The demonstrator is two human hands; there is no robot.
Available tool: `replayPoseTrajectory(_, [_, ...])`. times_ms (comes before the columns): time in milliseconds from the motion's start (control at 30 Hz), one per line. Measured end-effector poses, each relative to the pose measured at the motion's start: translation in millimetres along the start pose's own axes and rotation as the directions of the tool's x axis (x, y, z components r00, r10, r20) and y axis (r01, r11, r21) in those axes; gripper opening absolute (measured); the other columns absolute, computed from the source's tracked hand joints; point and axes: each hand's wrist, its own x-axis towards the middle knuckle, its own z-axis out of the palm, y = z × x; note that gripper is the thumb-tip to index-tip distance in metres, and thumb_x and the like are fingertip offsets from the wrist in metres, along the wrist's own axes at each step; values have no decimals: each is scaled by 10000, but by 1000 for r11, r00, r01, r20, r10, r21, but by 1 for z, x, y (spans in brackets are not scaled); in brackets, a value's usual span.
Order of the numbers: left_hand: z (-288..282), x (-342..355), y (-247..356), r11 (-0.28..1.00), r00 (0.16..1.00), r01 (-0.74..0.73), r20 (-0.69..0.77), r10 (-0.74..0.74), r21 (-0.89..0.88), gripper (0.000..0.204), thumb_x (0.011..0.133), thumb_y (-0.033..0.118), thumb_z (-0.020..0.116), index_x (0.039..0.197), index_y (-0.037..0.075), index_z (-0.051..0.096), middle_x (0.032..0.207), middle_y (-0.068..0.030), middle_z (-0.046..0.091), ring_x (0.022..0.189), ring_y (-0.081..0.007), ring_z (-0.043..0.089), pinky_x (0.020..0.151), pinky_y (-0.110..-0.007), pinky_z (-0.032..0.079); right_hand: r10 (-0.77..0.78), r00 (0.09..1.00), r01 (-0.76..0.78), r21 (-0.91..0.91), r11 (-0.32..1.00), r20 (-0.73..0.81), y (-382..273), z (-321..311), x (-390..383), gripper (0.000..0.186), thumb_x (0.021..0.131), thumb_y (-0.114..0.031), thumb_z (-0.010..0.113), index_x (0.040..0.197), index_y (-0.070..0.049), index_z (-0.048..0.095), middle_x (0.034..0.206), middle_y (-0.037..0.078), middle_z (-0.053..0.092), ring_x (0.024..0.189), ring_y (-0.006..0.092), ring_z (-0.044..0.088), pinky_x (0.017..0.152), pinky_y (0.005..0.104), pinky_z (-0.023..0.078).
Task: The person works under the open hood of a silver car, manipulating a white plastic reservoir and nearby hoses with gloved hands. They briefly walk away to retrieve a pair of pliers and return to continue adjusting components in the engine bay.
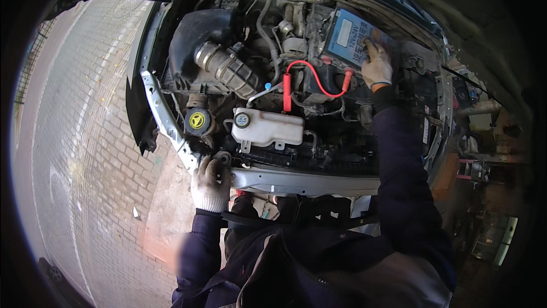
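My right hand point(376, 64), in a pale work glove, lies on the blue top of a car battery point(346, 33), its fingers apart. A red cable point(312, 68) loops from a red plug-like end point(347, 80) by the battery's near edge to a red rod-shaped handle point(287, 93) lying over the engine parts. My left hand point(211, 185), gloved too, is at the left front corner of the engine bay. Its fingers curl over the end of the silver front crossbar point(305, 182), beside a small grey metal piece.
A white coolant tank point(269, 128) and a reservoir with a yellow-marked black cap point(198, 120) stand behind the crossbar. The ribbed intake hose point(231, 70) joins a large black housing point(198, 37). Brick paving point(108, 86) lies left of the car; shelves and clutter stand at right.
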Motion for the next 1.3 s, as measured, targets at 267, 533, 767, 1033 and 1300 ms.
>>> replayPoseTrajectory(267, [2, 0, -6, 996, 997, -72, 12, 71, 56, 463, 913, 246, 892, 1306, 55, 738, 1414, -216, 733, 1124, -446, 719, 985, -530, 599, -60, 965, 98, 137, 986, -254, -49, -52, -34, 646, 937, -71, 702, 1580, -74, 647, 1614, 229, 616, 1519, 430, 553, 1265, 519, 475])
replayPoseTrajectory(533, [4, -2, -9, 990, 994, -108, -5, 109, 92, 478, 875, 248, 929, 1275, 31, 781, 1412, -215, 747, 1084, -436, 729, 941, -524, 611, -522, 850, 187, 889, 418, 66, -274, -20, -217, 303, 1046, -178, 718, 1281, -3, 794, 1246, 226, 813, 1143, 381, 796, 989, 472, 635])
replayPoseTrajectory(767, [3, -6, -4, 995, 998, -54, 32, 51, 88, 496, 882, 197, 914, 1339, 53, 786, 1453, -201, 740, 1137, -432, 719, 994, -507, 583, -590, 678, -110, 854, 509, 439, -350, 52, -267, 457, 1079, -316, 651, 1431, -33, 716, 1289, 273, 787, 1212, 454, 749, 1068, 511, 600])
replayPoseTrajectory(1033, [-5, -31, -15, 982, 994, 88, -82, -75, 167, 702, 842, 228, 945, 1476, 67, 691, 1466, -222, 682, 1316, -423, 636, 1124, -511, 523, -559, 619, -280, 820, 499, 552, -350, 61, -269, 369, 1045, -289, 707, 1335, -74, 783, 1271, 228, 807, 1194, 414, 770, 1055, 476, 608])
replayPoseTrajectory(1300, [22, -38, -63, 648, 749, 611, 67, -659, -454, 927, 925, 200, 921, 1665, -78, 437, 1573, -286, 622, 1440, -377, 643, 1196, -455, 539, -527, 655, -184, 790, 584, 542, -352, 57, -271, 363, 1043, -271, 687, 1339, -86, 789, 1314, 205, 804, 1228, 415, 759, 1072, 487, 604])
